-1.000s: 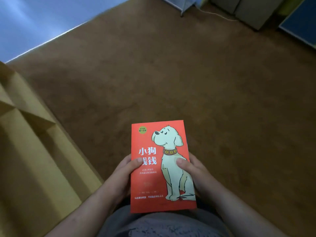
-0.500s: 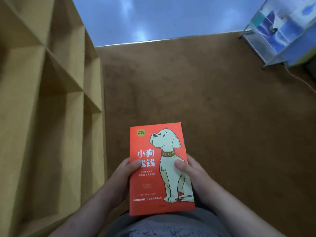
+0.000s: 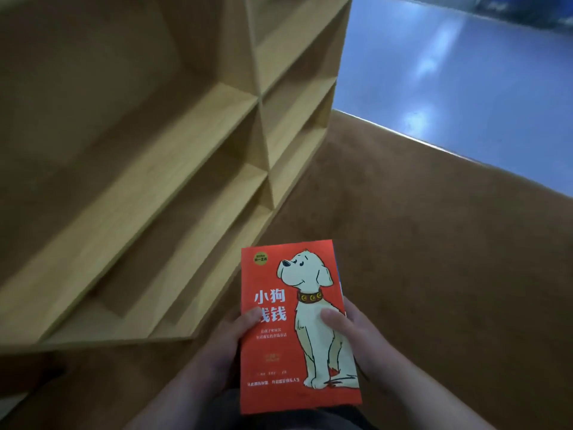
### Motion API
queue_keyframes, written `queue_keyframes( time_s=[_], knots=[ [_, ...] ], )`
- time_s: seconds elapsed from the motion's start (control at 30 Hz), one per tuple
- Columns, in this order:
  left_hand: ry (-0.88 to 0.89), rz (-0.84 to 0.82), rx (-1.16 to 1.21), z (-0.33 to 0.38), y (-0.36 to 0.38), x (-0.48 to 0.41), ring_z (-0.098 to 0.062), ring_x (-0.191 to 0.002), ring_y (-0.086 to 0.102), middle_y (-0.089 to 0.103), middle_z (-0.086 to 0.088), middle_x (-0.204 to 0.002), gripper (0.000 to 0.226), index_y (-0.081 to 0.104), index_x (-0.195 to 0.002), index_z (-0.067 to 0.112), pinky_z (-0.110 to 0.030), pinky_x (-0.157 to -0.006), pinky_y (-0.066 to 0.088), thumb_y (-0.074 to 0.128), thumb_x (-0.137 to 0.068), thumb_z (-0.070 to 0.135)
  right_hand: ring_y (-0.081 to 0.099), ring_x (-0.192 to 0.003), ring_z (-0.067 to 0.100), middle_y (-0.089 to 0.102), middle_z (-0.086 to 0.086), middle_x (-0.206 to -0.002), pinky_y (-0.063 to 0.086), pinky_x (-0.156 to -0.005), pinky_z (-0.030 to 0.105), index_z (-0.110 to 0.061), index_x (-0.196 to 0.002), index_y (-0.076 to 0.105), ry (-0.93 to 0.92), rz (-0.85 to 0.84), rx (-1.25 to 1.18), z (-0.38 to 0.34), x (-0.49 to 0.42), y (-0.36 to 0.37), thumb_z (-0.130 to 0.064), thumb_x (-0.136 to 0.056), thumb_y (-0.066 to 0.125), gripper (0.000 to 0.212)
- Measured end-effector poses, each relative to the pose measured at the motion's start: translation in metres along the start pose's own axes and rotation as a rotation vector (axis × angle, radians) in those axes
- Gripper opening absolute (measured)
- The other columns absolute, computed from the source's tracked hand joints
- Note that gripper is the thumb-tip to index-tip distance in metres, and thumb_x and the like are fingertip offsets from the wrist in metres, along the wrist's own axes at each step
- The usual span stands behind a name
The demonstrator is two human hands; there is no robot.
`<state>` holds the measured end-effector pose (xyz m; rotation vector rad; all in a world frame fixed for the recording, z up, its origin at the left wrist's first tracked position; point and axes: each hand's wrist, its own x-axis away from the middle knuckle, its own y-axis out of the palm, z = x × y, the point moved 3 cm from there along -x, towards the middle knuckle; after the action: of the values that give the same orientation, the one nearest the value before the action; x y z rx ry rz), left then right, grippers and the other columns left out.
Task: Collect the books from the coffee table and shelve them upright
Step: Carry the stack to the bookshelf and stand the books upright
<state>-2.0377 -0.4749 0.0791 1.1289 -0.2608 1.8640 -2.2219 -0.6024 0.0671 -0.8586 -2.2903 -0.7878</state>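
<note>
Red book [image 3: 297, 330] stays in a two-handed grip, left hand [image 3: 226, 346] and right hand [image 3: 356, 336] with thumbs on its cover. The bookshelf [image 3: 186, 156] now looms close, so shelving likely comes next.

Forearms [image 3: 173, 395] bare (dark grey garment [image 3: 279, 423] below)

red book [image 3: 273, 361], white dog; tan shelf [image 3: 192, 135]; brown carpet [image 3: 434, 274].

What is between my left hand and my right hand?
The red dog-cover book, gripped by left hand and right hand, in the head view.
</note>
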Motion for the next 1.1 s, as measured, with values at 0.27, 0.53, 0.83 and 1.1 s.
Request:
queue_keyframes(
  time_s=[0.27,0.53,0.83,1.1],
  knots=[
    [0.030,0.127,0.238,0.045,-0.050,-0.008,-0.034,-0.076,0.075,0.075,-0.025,-0.098,0.053,0.069,-0.106,0.002,-0.040,-0.069,0.061,0.074,-0.068,0.039,0.063,-0.122,0.046,0.063,0.019,-0.137,0.044,-0.106,0.067,-0.019,-0.147,0.042,0.069,-0.254,0.177,-0.064,-0.090,0.051,-0.044,-0.090,0.072,0.069],
    [0.183,0.335,0.441,0.079,-0.094,0.005,-0.031,-0.068,0.076,0.077,-0.020,-0.091,0.048,0.066,-0.111,0.006,-0.036,-0.057,0.060,0.069,-0.072,0.036,0.063,-0.122,0.045,0.063,0.019,-0.138,0.044,-0.106,0.067,-0.020,-0.147,0.044,0.065,-0.414,0.323,-0.113,-0.142,0.120,-0.034,-0.096,0.064,0.056],
    [0.397,0.575,0.648,0.118,-0.118,0.014,-0.031,-0.059,0.074,0.077,-0.019,-0.081,0.044,0.065,-0.113,0.008,-0.034,-0.048,0.058,0.065,-0.075,0.030,0.070,-0.112,0.041,0.071,0.018,-0.126,0.055,-0.096,0.058,-0.017,-0.141,0.049,0.084,-0.540,0.468,-0.170,-0.191,0.187,-0.029,-0.085,0.077,0.064],
    [0.614,0.786,0.762,0.155,-0.132,0.007,-0.035,-0.070,0.076,0.077,-0.020,-0.089,0.045,0.065,-0.114,0.011,-0.038,-0.053,0.060,0.079,-0.073,0.023,0.068,-0.116,0.041,0.070,0.015,-0.129,0.050,-0.101,0.063,-0.029,-0.140,0.053,0.076,-0.805,0.549,-0.223,-0.234,0.244,-0.021,-0.093,0.071,0.051]
  ],
)
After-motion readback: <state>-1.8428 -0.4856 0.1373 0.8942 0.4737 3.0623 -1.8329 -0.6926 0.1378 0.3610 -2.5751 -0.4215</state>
